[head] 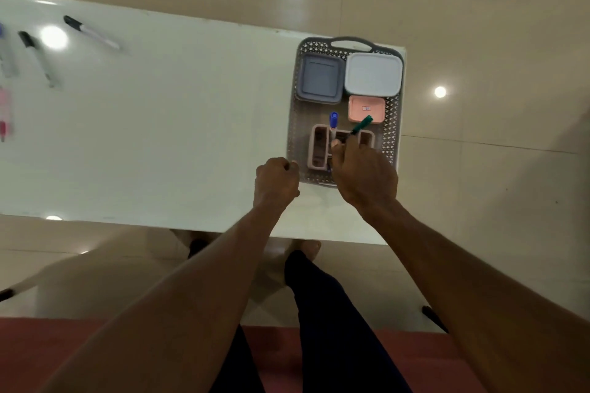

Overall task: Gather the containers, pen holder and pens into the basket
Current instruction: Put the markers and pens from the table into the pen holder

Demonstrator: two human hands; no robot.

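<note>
A grey perforated plastic basket [295, 124] with a loop handle sits at the right end of the glossy white table [178, 124]. Inside it, at the far side, lie a blue-grey square lidded container [321, 78] and a white square lidded container [373, 74]; just nearer sits a small pink lidded container [362, 105] bearing a tiny label too small to read. A pink compartmented pen holder [319, 145] stands at the near end with a blue-capped marker [333, 121] upright in it. The right hand [364, 172] hovers over the holder, fingers pinching a green-capped pen [360, 126] that tilts over its middle. The left hand [276, 180] is clenched on nothing at the basket's near-left corner. Far left lie two black-capped white markers [91, 32], with blurred pens at the table's edge.
</note>
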